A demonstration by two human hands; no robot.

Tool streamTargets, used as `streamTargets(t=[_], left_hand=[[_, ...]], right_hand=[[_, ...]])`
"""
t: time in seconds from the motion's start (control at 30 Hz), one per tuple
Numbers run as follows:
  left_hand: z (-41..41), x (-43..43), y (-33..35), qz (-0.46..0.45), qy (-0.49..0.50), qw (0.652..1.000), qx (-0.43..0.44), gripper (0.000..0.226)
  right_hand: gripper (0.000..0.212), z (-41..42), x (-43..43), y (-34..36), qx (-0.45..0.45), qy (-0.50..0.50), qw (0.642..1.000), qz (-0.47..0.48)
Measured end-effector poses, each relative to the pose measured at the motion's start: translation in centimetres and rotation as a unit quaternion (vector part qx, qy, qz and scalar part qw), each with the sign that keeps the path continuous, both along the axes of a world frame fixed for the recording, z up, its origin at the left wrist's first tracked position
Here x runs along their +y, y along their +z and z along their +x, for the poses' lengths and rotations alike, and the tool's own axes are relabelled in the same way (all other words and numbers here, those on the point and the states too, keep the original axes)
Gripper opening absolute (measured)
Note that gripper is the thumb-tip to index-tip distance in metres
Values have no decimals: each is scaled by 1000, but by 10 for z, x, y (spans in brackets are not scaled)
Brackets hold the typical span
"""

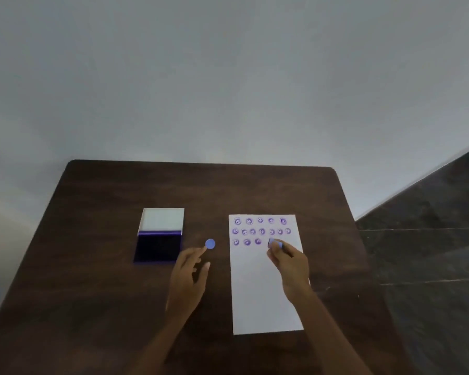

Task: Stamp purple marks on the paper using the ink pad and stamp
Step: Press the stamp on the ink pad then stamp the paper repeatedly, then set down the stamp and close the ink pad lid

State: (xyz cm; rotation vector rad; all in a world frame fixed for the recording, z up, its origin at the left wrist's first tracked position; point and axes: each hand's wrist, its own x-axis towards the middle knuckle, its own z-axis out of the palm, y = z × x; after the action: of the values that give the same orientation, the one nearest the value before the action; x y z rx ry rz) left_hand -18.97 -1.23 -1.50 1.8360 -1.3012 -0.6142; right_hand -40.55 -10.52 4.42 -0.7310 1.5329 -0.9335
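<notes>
A white sheet of paper [266, 293] lies on the right of the dark wooden table [106, 293]. Its top part carries three rows of round purple marks [260, 231]. My right hand [290, 263] pinches a small purple stamp [276, 243] and holds it on the paper at the right end of the third row. The ink pad [159, 247] sits open on the left, its white lid [163, 219] standing up behind the dark purple pad. My left hand [190, 274] rests on the table with fingers apart, a fingertip beside a small round purple cap [210, 243].
A pale wall [228, 77] rises right behind the table's far edge. Dark tiled floor [431, 253] shows past the table's right edge. Both forearms reach in from the bottom of the view.
</notes>
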Motion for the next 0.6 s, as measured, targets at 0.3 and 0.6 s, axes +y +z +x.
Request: streamTargets(t=[0.3,0.6], left_hand=[[1,-28,-7,95,22,995,33,55],[3,-39,-10,130,26,991,7,55]], right_hand=[[20,3,7,4,-178,-29,977,110],[21,59,-4,-14,240,204,946,-79]])
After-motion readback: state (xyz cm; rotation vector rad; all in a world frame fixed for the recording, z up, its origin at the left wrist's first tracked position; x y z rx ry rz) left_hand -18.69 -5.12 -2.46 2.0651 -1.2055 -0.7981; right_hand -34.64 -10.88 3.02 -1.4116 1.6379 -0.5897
